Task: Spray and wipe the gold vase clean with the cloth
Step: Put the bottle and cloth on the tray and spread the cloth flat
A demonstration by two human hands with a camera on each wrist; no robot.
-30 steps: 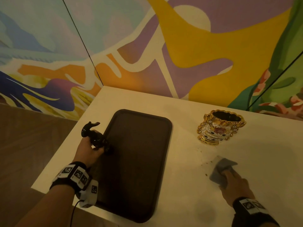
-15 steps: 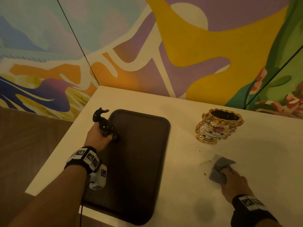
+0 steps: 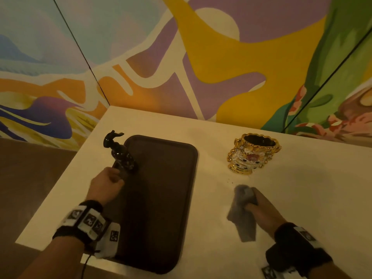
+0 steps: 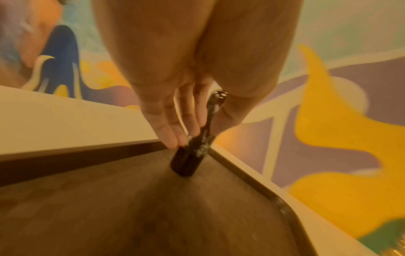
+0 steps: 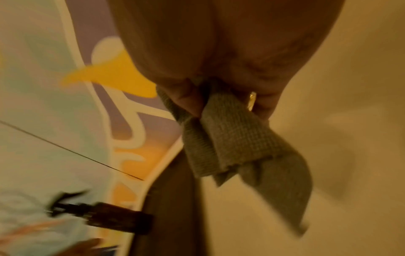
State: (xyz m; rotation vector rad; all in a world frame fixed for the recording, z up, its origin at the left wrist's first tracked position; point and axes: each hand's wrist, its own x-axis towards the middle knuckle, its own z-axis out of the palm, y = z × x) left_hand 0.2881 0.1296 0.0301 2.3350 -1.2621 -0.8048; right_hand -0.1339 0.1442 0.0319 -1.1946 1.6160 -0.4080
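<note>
Both my hands are busy. My left hand (image 3: pixel 106 183) has its fingers (image 4: pixel 173 121) against the dark spray bottle (image 3: pixel 120 153), which stands at the far left corner of the brown tray (image 3: pixel 161 198); whether they clasp it I cannot tell. My right hand (image 3: pixel 263 213) clutches the grey cloth (image 3: pixel 242 214), lifted off the white table (image 3: pixel 322 188). The gold vase (image 3: pixel 253 156) stands upright just beyond the cloth.

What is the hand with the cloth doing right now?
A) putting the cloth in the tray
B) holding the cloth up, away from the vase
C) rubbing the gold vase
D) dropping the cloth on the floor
B: the right hand grips the grey cloth, which hangs over the table, apart from the gold vase.
</note>
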